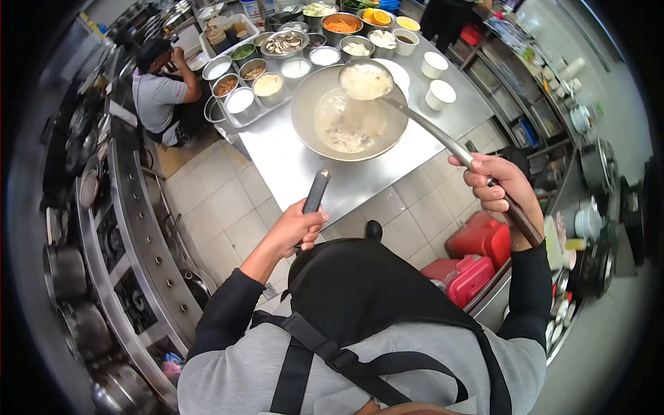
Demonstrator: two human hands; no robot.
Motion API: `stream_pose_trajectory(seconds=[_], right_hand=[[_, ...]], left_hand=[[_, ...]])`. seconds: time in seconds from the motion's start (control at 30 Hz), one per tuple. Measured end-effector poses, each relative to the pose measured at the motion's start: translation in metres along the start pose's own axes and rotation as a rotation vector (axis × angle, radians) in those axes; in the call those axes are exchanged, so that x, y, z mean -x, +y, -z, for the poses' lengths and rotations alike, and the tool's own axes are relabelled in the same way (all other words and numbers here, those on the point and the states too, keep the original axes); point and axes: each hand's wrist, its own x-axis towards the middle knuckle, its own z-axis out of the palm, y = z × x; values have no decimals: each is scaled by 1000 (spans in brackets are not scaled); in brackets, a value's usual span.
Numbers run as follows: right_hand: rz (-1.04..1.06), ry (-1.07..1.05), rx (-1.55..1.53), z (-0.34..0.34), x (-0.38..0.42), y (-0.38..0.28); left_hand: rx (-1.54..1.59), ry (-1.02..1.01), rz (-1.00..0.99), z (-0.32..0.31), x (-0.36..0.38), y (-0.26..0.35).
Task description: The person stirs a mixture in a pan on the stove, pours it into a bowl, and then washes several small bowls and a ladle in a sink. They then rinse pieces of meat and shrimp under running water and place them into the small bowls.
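My left hand (pixel 299 225) is closed round the dark handle (pixel 317 191) of a wide wok (pixel 304 124) that holds cloudy liquid with pale bits. The wok is over the near part of a steel table (pixel 270 149). My right hand (pixel 496 182) grips the long handle of a metal ladle (pixel 436 131). The ladle's bowl, full of pale, wet food (pixel 366 81), is above the far side of the wok. To the right of the wok stand two white paper cups (pixel 440 95), and a white plate (pixel 394 75) is partly hidden behind the ladle.
Metal containers of ingredients, such as shredded carrot (pixel 342 25) and sliced mushrooms (pixel 283 43), crowd the table's far side. Another person (pixel 162 93) crouches at the left near the stove (pixel 138 228). Red containers (pixel 478 238) stand low at the right, beside shelves (pixel 512 90).
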Motion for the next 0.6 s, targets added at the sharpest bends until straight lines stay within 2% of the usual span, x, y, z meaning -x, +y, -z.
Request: stream_pose_trajectory(seconds=[0.17, 0.3, 0.5, 0.6], right_hand=[[-13, -69, 53, 58, -13, -68], [-42, -55, 77, 98, -39, -97], [-94, -23, 125, 147, -98, -95], [-30, 39, 348, 165, -122, -84]], left_hand=[[62, 100, -27, -46, -7, -7], [112, 207, -32, -75, -5, -15], [85, 353, -71, -95, -6, -11], [77, 383, -107, -95, -17, -9]])
